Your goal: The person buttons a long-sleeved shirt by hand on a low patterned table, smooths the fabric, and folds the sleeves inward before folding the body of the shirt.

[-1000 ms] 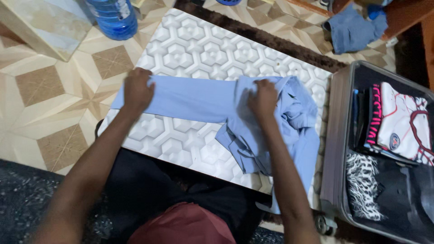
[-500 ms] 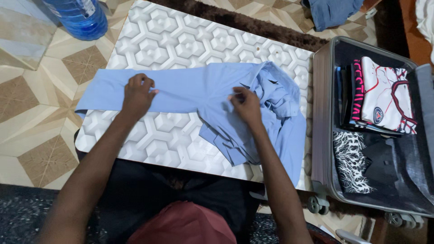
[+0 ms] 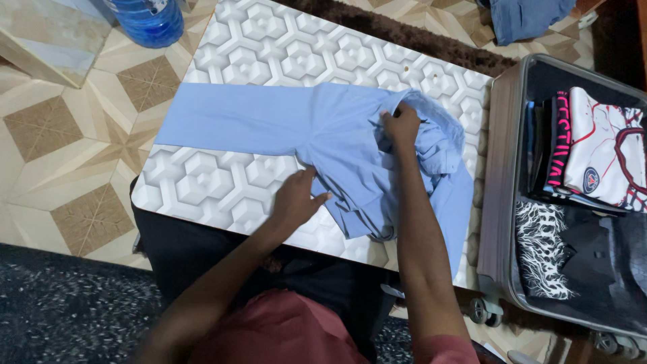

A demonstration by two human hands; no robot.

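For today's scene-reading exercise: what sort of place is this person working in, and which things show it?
Probably a room at home, perhaps a bedroom: an open suitcase packed with folded clothes, a patterned tile floor, and a light blue shirt spread on a white board.

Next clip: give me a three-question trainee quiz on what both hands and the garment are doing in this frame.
1. True or false: the right hand grips the bunched part of the light blue shirt.
2. The left hand rests at the shirt's: A) far sleeve end B) near edge C) collar
3. What lies open right of the white patterned board?

Key: 1 true; 2 B; 3 a suitcase holding folded clothes.
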